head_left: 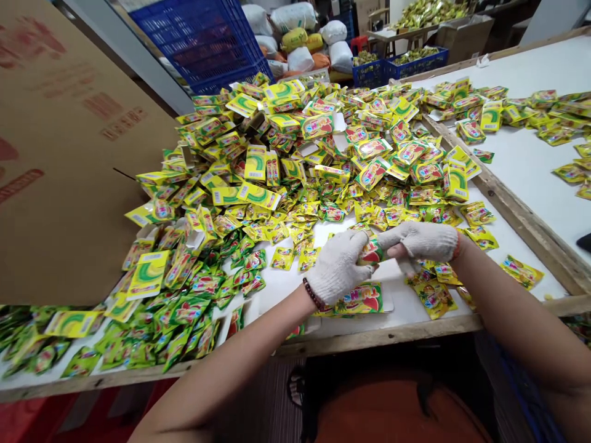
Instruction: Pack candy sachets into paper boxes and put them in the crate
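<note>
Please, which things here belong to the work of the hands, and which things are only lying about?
In the work: the left hand and right hand, in white knit gloves, holding a small yellow-green sachet; the heap of loose sachets on the white table.

Lying about: the brown cardboard sheet; the blue plastic crate; the white sacks.

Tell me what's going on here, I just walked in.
A person wearing white knit gloves is holding a green-and-yellow sachet between their left hand and right hand, just above a white-topped table. A large heap of similar sachets spreads across the table, mixed with flat yellow cartons. A brown cardboard sheet lies to the left of the heap, and more sachets are scattered on a second white table to the right.
</note>
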{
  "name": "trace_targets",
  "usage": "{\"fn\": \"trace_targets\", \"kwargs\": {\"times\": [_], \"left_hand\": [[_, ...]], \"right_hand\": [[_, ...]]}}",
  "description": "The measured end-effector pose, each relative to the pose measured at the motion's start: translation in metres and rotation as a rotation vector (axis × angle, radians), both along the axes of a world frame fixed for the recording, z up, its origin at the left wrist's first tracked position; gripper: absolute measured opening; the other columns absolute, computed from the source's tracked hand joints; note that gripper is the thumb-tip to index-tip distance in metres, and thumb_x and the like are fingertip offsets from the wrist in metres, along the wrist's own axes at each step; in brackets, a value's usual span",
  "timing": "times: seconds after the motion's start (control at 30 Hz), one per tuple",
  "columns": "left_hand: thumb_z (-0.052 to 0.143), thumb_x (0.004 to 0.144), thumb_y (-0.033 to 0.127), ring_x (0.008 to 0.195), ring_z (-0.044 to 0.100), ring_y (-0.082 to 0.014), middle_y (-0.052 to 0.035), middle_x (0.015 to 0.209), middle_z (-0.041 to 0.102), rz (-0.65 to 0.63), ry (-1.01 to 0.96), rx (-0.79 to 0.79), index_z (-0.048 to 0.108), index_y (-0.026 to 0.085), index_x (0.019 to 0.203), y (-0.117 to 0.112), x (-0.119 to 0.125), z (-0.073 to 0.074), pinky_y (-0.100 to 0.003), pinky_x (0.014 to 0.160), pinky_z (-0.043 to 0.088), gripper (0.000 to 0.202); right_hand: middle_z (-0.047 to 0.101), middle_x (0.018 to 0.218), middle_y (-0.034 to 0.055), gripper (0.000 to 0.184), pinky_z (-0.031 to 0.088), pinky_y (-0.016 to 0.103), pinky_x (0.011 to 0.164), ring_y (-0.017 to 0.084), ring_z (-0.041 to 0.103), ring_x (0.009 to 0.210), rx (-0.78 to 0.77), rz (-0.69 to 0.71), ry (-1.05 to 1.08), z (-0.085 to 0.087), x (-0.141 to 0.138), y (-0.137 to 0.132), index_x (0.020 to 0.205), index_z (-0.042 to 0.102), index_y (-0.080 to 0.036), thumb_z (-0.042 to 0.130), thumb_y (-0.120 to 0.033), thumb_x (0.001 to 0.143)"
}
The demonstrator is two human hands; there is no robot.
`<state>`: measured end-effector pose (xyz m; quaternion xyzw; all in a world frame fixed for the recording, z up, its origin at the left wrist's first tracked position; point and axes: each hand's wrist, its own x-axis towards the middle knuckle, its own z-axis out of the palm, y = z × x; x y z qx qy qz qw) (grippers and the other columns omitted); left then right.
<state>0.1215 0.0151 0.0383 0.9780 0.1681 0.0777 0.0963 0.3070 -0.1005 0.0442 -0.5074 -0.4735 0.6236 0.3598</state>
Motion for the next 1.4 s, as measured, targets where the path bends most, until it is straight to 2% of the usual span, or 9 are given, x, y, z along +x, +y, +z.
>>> {"fn": "trace_targets", "kwargs": {"times": [0.13,0.23,0.33,0.43,0.57,0.77,1.0,1.3,1.4], "left_hand": [[0.071,0.078,0.039,0.092,0.061,-0.0286,-0.0107,0.101,0.065,-0.071,0.175,-0.009,0.06,0.019,0.104,-0.036,-0.016,0.0,-0.04,0.078,0.049,0.035],[0.072,0.078,0.047,0.096,0.06,-0.0329,-0.0153,0.11,0.064,-0.171,0.277,0.073,0.058,0.014,0.122,-0.059,-0.028,-0.01,-0.046,0.079,0.049,0.056],[0.068,0.08,0.059,0.107,0.058,-0.0356,-0.0189,0.123,0.06,-0.237,0.19,0.035,0.05,0.012,0.134,-0.059,-0.03,-0.013,-0.049,0.087,0.049,0.074],[0.059,0.09,0.05,0.113,0.057,-0.031,-0.0159,0.124,0.059,-0.178,0.035,-0.09,0.055,0.016,0.126,-0.03,-0.015,-0.01,-0.044,0.093,0.048,0.05],[0.062,0.086,0.023,0.105,0.061,-0.0279,-0.012,0.11,0.064,0.162,0.104,-0.147,0.062,0.019,0.097,0.03,0.023,-0.02,-0.039,0.092,0.046,0.012],[0.078,0.066,0.026,0.079,0.06,-0.0255,-0.0045,0.077,0.06,0.314,0.067,-0.264,0.057,0.021,0.08,0.078,0.05,-0.048,-0.033,0.072,0.043,0.026],[0.071,0.065,0.018,0.067,0.048,-0.0144,0.0028,0.068,0.051,0.313,-0.15,-0.516,0.05,0.019,0.071,0.069,0.045,-0.046,-0.026,0.064,0.038,0.022],[0.068,0.066,0.017,0.063,0.05,-0.0093,0.0005,0.078,0.06,0.147,-0.406,-1.242,0.058,0.014,0.097,0.045,0.041,-0.033,-0.023,0.057,0.04,0.032],[0.07,0.064,0.016,0.065,0.052,-0.0091,-0.0017,0.083,0.062,0.165,-0.45,-1.318,0.062,0.013,0.098,0.043,0.04,-0.029,-0.024,0.06,0.041,0.035]], "right_hand": [[0.069,0.07,0.0051,0.033,0.039,0.023,0.042,0.01,0.05,0.045,0.081,-0.354,-0.315,-0.003,0.029,0.003,0.078,0.071,-0.016,0.068,-0.049,0.077],[0.066,0.07,0.0055,0.022,0.046,0.029,0.058,0.017,0.058,0.061,0.135,-0.633,-0.821,-0.018,0.043,0.013,0.075,0.069,-0.018,0.066,-0.039,0.078],[0.067,0.097,0.0133,0.033,0.048,0.035,0.074,0.027,0.064,0.087,-0.007,-0.619,-1.289,-0.031,0.049,0.019,0.094,0.071,-0.017,0.073,-0.042,0.072],[0.062,0.113,0.0188,0.05,0.047,0.037,0.074,0.03,0.064,0.093,-0.186,-0.538,-1.4,-0.035,0.047,0.02,0.102,0.069,-0.016,0.076,-0.051,0.067],[0.065,0.089,0.0105,0.03,0.043,0.033,0.065,0.025,0.061,0.08,-0.149,-0.53,-1.343,-0.029,0.046,0.019,0.086,0.065,-0.018,0.074,-0.041,0.068],[0.051,0.06,-0.0036,0.02,0.038,0.025,0.057,0.014,0.049,0.06,0.135,-0.648,-0.902,-0.026,0.039,0.017,0.067,0.052,-0.02,0.071,-0.028,0.065],[0.058,0.064,-0.0025,0.025,0.041,0.024,0.052,0.013,0.053,0.056,0.112,-0.681,-0.331,-0.037,0.011,0.027,0.076,0.055,-0.02,0.073,-0.034,0.067],[0.059,0.062,-0.0013,0.025,0.039,0.021,0.05,0.009,0.046,0.054,0.183,-0.639,-0.221,-0.034,-0.002,0.031,0.08,0.062,-0.015,0.075,-0.033,0.068],[0.059,0.062,-0.0006,0.024,0.04,0.021,0.049,0.008,0.047,0.051,0.141,-0.631,-0.133,-0.031,-0.001,0.029,0.082,0.062,-0.015,0.076,-0.027,0.068]]}}
